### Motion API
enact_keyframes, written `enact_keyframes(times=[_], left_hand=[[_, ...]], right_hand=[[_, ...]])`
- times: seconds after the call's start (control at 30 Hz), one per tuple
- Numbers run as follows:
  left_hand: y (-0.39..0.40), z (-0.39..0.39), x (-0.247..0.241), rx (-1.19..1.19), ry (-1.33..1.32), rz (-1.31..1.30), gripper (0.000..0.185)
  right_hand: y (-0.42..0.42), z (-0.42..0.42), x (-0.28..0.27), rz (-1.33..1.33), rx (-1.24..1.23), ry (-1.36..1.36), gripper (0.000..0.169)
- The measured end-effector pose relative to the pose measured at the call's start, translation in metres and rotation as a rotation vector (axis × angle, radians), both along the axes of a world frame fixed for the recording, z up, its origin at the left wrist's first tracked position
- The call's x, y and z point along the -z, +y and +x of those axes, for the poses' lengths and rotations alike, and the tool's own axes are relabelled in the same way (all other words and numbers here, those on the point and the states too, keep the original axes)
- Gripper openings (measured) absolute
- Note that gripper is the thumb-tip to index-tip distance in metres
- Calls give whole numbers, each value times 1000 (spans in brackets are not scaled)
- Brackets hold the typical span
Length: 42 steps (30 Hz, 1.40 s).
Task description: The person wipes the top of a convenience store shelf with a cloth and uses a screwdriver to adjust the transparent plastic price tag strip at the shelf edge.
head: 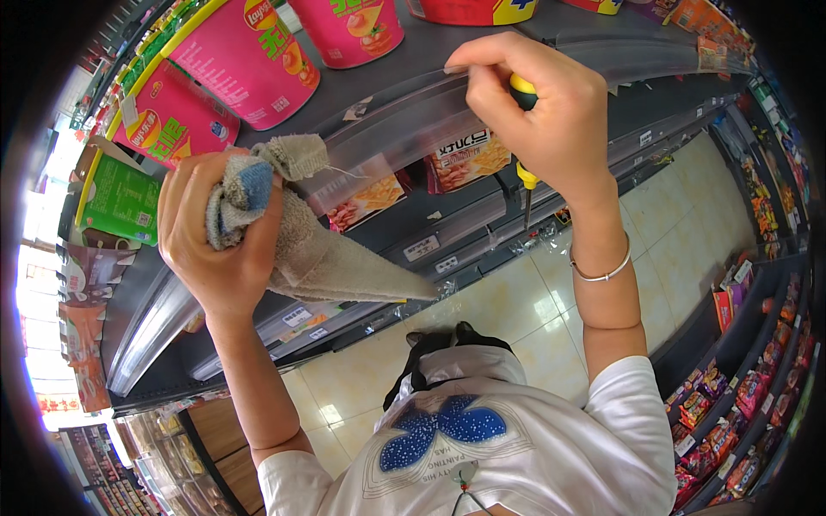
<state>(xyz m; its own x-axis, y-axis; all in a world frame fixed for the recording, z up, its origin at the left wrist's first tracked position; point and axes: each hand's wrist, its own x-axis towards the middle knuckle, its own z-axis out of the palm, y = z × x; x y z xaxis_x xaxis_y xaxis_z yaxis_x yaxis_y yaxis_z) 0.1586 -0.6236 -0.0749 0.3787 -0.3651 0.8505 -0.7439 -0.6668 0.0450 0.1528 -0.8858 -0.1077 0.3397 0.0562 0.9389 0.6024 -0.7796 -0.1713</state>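
My left hand holds a bunched, grey terry cloth with a blue patch; its lower end hangs down in a point. In my right hand is a screwdriver with a yellow and black handle, its metal shaft pointing down. The thumb and index finger of that hand touch the upper edge of a clear plastic shelf strip, or lie just over it; which one I cannot tell. The strip runs along the front of a dark grey shelf.
Pink Lay's tubs and a green tub stand on the shelf at upper left. Snack packets lie on a lower shelf. Price tags line its edges. Another rack with packaged snacks stands at right, across the tiled floor.
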Motion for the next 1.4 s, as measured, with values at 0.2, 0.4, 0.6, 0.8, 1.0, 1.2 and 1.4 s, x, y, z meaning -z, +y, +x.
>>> enact_keyframes(times=[0.2, 0.4, 0.6, 0.8, 1.0, 1.2, 1.4], left_hand=[[1, -1, 0, 8, 16, -1, 21], [0, 0, 0, 16, 0, -1, 21], [0, -1, 0, 15, -2, 4, 21], [0, -2, 0, 13, -1, 7, 22], [4, -3, -5, 15, 57, 41, 23], [6, -1, -11, -2, 41, 101, 24], [9, 6, 1, 46, 42, 71, 24]], right_hand=[[9, -2, -5, -1, 24, -17, 7], [13, -10, -9, 102, -86, 91, 7], [11, -5, -5, 26, 1, -11, 6], [14, -8, -9, 57, -42, 28, 7], [10, -11, -7, 104, -29, 118, 13], [-24, -19, -2, 122, -33, 277, 21], [-6, -36, 27, 433, -145, 325, 18]])
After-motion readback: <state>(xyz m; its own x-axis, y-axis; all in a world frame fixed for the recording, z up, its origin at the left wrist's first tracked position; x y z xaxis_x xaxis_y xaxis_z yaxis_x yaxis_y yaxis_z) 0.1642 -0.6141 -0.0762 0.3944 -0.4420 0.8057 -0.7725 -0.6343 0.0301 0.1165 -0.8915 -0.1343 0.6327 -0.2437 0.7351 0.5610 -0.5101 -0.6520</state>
